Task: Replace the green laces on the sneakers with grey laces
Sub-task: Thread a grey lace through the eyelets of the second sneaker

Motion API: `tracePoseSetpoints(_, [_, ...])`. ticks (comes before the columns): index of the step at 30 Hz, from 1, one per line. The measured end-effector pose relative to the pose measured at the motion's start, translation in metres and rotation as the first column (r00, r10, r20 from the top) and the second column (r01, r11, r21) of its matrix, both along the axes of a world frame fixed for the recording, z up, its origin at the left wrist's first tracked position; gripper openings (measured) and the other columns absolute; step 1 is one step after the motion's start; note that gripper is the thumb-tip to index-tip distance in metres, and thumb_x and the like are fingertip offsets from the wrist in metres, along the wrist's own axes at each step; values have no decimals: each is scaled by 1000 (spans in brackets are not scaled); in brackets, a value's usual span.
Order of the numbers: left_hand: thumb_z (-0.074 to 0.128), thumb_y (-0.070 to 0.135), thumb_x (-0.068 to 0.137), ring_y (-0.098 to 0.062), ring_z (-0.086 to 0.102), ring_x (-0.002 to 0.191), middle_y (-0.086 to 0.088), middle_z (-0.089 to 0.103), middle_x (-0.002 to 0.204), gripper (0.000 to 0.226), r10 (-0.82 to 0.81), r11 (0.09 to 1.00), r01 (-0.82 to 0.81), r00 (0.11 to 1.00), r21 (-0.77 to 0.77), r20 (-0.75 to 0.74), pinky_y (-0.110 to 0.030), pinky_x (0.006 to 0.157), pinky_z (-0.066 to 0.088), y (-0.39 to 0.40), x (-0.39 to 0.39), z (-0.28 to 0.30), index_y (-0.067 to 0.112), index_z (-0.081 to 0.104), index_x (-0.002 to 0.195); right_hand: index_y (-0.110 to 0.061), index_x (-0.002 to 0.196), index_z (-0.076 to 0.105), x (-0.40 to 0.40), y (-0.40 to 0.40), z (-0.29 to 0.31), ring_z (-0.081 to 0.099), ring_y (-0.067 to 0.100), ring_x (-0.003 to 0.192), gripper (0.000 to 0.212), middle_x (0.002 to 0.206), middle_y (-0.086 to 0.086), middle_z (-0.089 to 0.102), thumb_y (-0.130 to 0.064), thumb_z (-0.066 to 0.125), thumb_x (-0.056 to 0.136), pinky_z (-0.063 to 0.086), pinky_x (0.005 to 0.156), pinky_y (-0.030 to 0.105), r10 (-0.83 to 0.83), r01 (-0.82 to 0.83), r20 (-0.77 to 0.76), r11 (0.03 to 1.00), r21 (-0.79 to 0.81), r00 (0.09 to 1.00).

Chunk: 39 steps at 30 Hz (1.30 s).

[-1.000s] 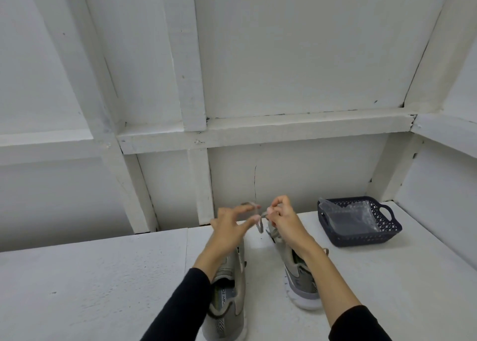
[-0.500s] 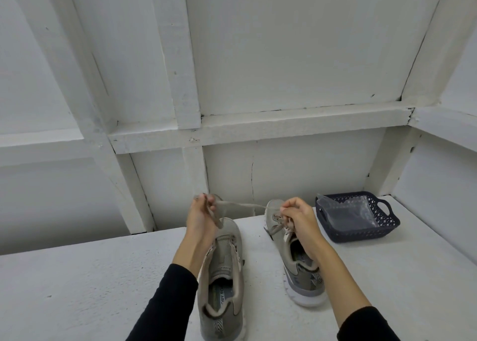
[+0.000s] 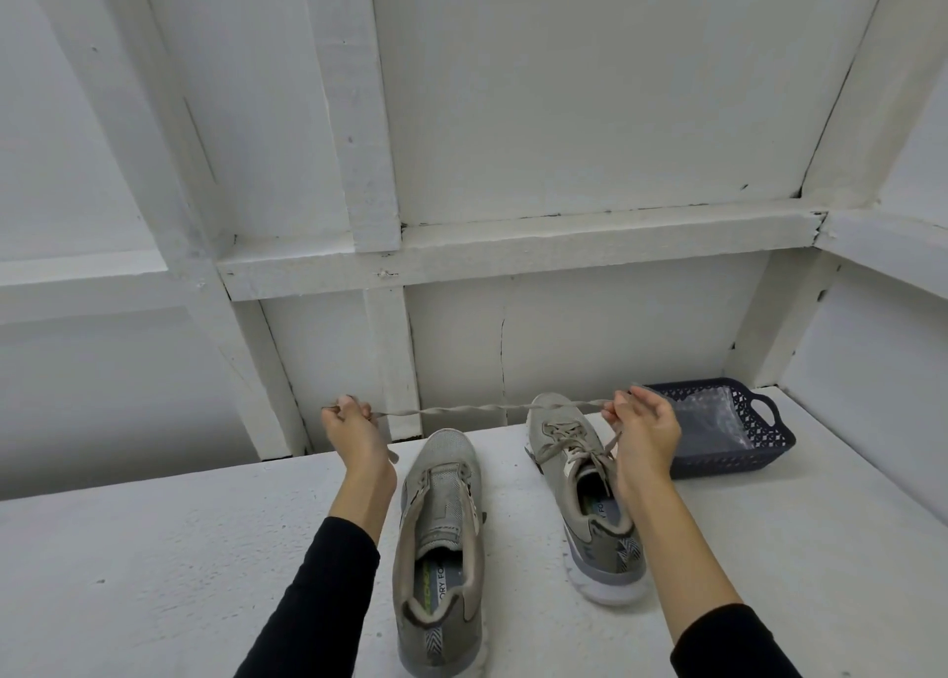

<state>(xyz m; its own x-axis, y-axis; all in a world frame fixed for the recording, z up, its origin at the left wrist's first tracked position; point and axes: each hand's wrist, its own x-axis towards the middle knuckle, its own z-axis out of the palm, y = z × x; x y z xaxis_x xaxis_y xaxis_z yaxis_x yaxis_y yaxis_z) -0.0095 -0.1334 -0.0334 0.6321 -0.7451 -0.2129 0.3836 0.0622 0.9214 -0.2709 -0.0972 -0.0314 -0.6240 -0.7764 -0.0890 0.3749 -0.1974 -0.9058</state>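
Note:
Two grey-green sneakers stand on the white table, toes pointing away from me. The left sneaker (image 3: pixel 440 539) has no lace in its eyelets. The right sneaker (image 3: pixel 577 477) is laced with a pale lace. A loose, twisted lace (image 3: pixel 482 410) is stretched level above the sneakers' toes. My left hand (image 3: pixel 353 428) grips one end of it, with a short tail hanging below the fist. My right hand (image 3: pixel 641 433) pinches the other end, above the right sneaker's laces.
A dark blue perforated basket (image 3: pixel 738 449) with a clear plastic bag (image 3: pixel 710 416) inside stands at the back right, just behind my right hand. White framed wall panels rise behind the table (image 3: pixel 154 549).
My hands have moved apart, left hand to the left and right hand to the right, pulling the lace out to its full length above the sneakers.

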Motion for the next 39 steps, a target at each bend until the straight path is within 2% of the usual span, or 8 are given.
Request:
tracePoseSetpoints(5, [38, 18, 105, -11, 39, 63, 2, 47, 76, 20, -187, 978, 200, 968, -58, 169, -21, 58, 32, 3, -8, 4, 16, 47, 88, -12, 125, 54, -4, 2, -4, 53, 16, 123, 38, 132, 5, 57, 7, 51, 92, 43, 103, 32, -30, 67, -337, 993, 99, 941])
tracePoseSetpoints(10, [48, 21, 101, 2, 51, 71, 2, 59, 87, 22, -438, 853, 521, 668, 42, 602, -8, 66, 40, 20, -22, 13, 2, 60, 97, -14, 128, 54, 18, 4, 1, 52, 8, 108, 40, 117, -3, 57, 6, 45, 94, 46, 87, 24, 221, -127, -578, 972, 199, 785])
tracePoseSetpoints(14, [58, 28, 96, -5, 50, 72, 7, 64, 88, 18, -481, 792, 605, 534, 84, 695, -17, 68, 40, 18, -23, 24, 15, 70, 95, -11, 121, 58, 47, -4, -4, 57, 15, 117, 34, 116, -4, 61, 6, 49, 93, 42, 88, 12, 471, -409, -587, 879, 246, 659])
tracePoseSetpoints(20, [65, 23, 92, 5, 53, 67, 8, 67, 86, 10, -536, 714, 683, 391, 155, 748, -10, 64, 41, 22, -20, 33, 19, 74, 94, -27, 127, 55, 71, -7, -8, 42, 3, 125, 37, 131, -11, 52, -12, 58, 93, 39, 98, 24, 696, -615, -571, 694, 376, 436])
tracePoseSetpoints(24, [61, 26, 95, -15, 48, 67, -8, 60, 77, 14, -597, 664, 731, 392, 157, 699, -24, 62, 41, 20, -14, 29, 23, 73, 90, -17, 98, 66, 74, -4, -4, 56, 12, 113, 10, 117, -2, 64, -17, 56, 95, 43, 90, 24, 729, -679, -458, 667, 307, 509])
tracePoseSetpoints(29, [52, 29, 99, -14, 46, 77, -11, 54, 84, 24, -638, 654, 746, 452, 128, 623, -10, 64, 38, 22, -12, 28, 20, 71, 88, -13, 92, 61, 66, 1, 8, 49, 16, 62, 15, 67, -4, 60, -27, 61, 88, 38, 63, 32, 722, -719, -356, 674, 169, 594])
tracePoseSetpoints(35, [52, 30, 99, -11, 48, 74, -4, 55, 77, 28, -684, 613, 774, 416, 162, 600, -21, 71, 37, 22, -23, 26, 16, 66, 79, -10, 96, 66, 67, 7, 17, 52, -4, 52, 14, 72, -12, 67, -23, 62, 94, 38, 51, 10, 606, -650, -532, 749, 130, 591])
tracePoseSetpoints(39, [48, 25, 101, 0, 47, 63, 6, 50, 68, 31, -691, 622, 765, 433, 169, 579, -13, 64, 37, 24, -25, 28, 16, 61, 75, -10, 77, 62, 63, 4, 18, 40, 4, 54, 27, 60, -9, 50, -20, 52, 99, 33, 52, 15, 639, -652, -481, 740, 168, 601])
